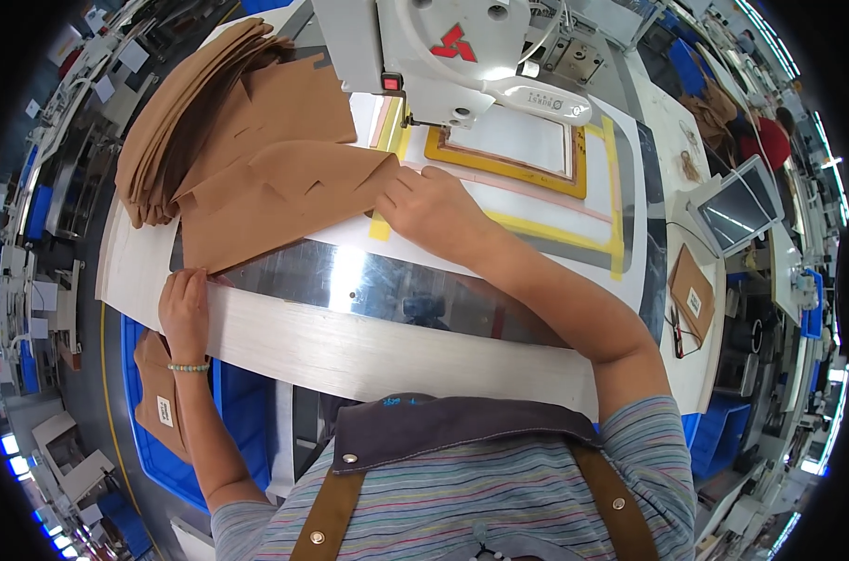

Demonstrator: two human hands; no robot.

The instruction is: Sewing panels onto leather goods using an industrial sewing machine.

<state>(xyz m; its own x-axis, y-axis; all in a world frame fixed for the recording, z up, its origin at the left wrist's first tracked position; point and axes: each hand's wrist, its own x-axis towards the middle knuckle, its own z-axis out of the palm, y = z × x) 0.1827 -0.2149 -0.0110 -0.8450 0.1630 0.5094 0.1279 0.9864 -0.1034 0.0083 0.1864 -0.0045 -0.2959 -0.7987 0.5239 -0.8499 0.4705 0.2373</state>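
A single head-worn fisheye view looks steeply down from above the person's chest onto the tabletop (368, 351), close enough that the striped shirt and apron fill the lower edge. It faces forward toward the white sewing machine (443, 56) at the top. Both forearms enter from below. Straight edges bow toward the dark round rim, where neighbouring workstations shrink small. No second view is there to overlap with it.
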